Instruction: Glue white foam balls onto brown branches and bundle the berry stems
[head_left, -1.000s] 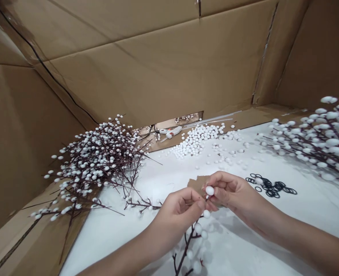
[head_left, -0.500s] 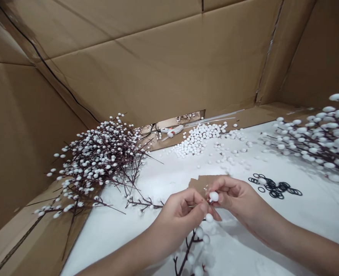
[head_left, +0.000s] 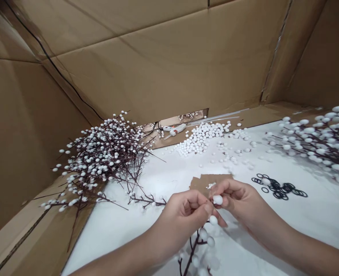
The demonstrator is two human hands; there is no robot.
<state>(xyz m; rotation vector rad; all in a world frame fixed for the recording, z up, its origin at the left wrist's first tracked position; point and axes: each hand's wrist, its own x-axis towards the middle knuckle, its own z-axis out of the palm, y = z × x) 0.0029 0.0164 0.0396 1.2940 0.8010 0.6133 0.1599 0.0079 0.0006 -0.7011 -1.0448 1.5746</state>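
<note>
My left hand point(head_left: 188, 214) pinches the upper end of an artificial berry branch point(head_left: 193, 251), whose dark brown stem hangs below with several white berries on it. Between the thumb and fingers of my right hand point(head_left: 237, 199) is a single white foam berry point(head_left: 218, 199). The two hands nearly touch, and the berry sits right beside my left fingertips. Whether it touches the twig cannot be made out. Just behind the hands lies a torn piece of cardboard point(head_left: 198, 183) with a small whitish blob on it.
Berry branches are heaped at the left point(head_left: 106, 149), and another bunch point(head_left: 320, 142) stands at the right. Loose white berries point(head_left: 199, 136) lie at the back near a glue gun point(head_left: 175, 129) and clear glue sticks point(head_left: 224, 115). Black rings point(head_left: 278, 188) lie right of my hands. Cardboard walls point(head_left: 158, 65) enclose the table.
The whole view has shifted slightly, so things sit a little further right. Both hands keep their pinch; the berry has turned slightly in my right fingers.
</note>
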